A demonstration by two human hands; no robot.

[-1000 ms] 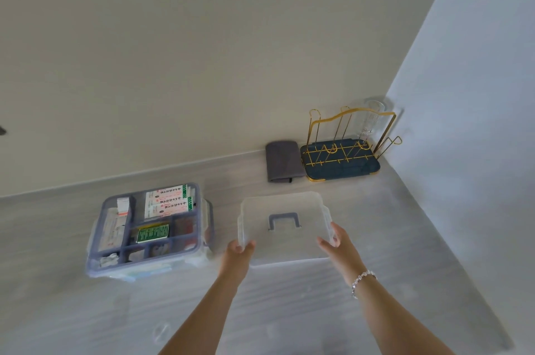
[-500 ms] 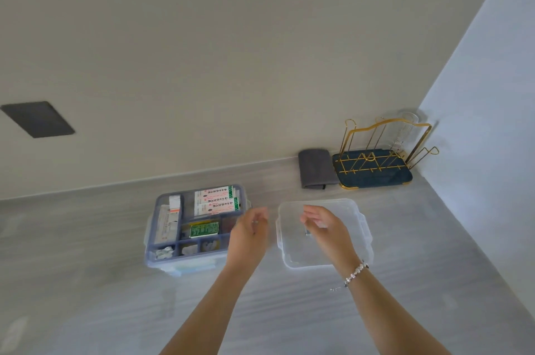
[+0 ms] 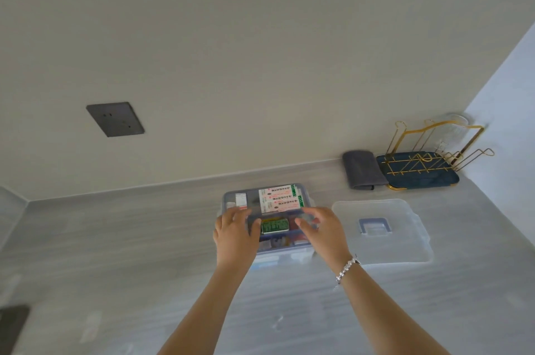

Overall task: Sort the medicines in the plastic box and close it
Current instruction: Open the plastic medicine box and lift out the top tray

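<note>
Half a second back my hands were over the lid (image 3: 382,231); now both sit on the plastic box (image 3: 266,195) mid-counter (image 3: 115,253). Left hand (image 3: 236,234) and right hand (image 3: 324,231) curl over its tray edges, though I can't tell if either grip has actually clamped. Lid lies flat just right.

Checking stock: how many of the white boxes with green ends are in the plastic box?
2: the upper white box and the lower white box lie side by side in the plastic box's back compartment. More may be hidden underneath.

Two bare forearms, beaded silver bracelet (image 3: 346,267) on right wrist
</note>
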